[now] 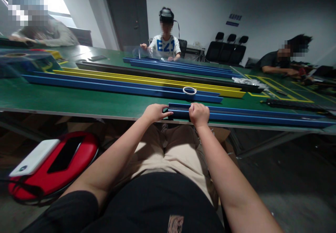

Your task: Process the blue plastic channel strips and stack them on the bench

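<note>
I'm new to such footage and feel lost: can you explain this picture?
No machine here: you see a person's bare left hand and right hand. The camera sits on their head and looks forward and down, so their arms reach away from you. On the green table lie a long yellow rail, a black rail and a blue rail with a white ring resting on it. The right hand is closed over the nearest blue rail; the left hand is at that rail's end, though whether it grips is unclear.
</note>
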